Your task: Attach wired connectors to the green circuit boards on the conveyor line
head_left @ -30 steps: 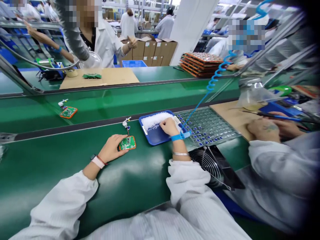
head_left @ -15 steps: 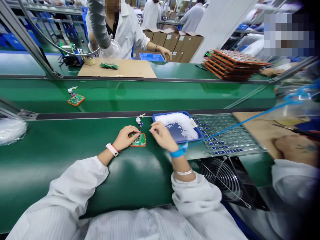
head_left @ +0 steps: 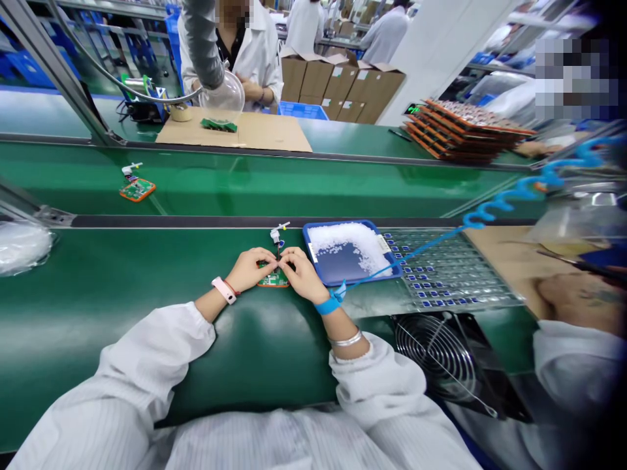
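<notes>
At ten o'clock from the circuit board [head_left: 273, 282] under the hands, a second board [head_left: 138, 190] lies well apart; at nine, the left hand [head_left: 246, 269] curls over its edge, fingers bent toward the thumb. The board lies on the green bench [head_left: 255, 365], a white connector [head_left: 275, 236] at twelve o'clock, the right hand [head_left: 302, 279] at three with fingertips bunched near the left's; whether either pinch holds anything, I cannot tell. Rightward sit a blue tray [head_left: 337, 261] toward two, a clear tray [head_left: 477, 264] at three, a fan [head_left: 435, 356] at four.
</notes>
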A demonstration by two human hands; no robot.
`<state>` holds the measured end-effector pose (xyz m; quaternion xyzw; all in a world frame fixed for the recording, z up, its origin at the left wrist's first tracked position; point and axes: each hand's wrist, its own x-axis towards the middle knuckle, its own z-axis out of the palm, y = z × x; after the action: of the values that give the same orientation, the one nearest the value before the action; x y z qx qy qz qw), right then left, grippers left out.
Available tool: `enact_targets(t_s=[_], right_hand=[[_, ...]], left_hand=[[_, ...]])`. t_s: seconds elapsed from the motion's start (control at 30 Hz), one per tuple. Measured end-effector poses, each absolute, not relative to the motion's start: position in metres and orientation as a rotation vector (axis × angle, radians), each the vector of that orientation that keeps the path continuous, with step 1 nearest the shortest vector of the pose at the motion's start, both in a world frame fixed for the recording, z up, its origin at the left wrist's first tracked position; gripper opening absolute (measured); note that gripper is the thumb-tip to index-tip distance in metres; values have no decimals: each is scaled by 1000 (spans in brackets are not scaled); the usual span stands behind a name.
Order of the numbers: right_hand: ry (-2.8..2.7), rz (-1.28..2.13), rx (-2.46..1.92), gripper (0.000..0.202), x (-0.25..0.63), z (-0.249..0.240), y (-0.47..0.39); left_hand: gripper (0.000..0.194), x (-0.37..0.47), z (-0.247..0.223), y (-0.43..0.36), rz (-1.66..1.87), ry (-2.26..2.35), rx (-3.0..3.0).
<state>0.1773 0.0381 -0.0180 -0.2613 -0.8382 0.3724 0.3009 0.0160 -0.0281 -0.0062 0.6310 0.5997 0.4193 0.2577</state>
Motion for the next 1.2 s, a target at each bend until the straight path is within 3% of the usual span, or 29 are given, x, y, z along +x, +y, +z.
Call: enact_targets(t_s=[0.67, 0.8, 0.93, 1.2], right_hand=[[-2248, 1057, -863, 13, 172, -11, 35], [-2098, 853, -856, 13, 197, 5, 55], [-1938, 539, -1248, 14, 251, 8, 100], [-2154, 525, -1453, 17, 278, -18, 124]], left_hand=[[10, 13, 2, -22, 885, 1753, 1719], [12, 12, 0, -29, 968, 1688, 1828], [15, 11, -2, -30, 928, 1676, 1883], [14, 10, -5, -28, 876, 1652, 1961]])
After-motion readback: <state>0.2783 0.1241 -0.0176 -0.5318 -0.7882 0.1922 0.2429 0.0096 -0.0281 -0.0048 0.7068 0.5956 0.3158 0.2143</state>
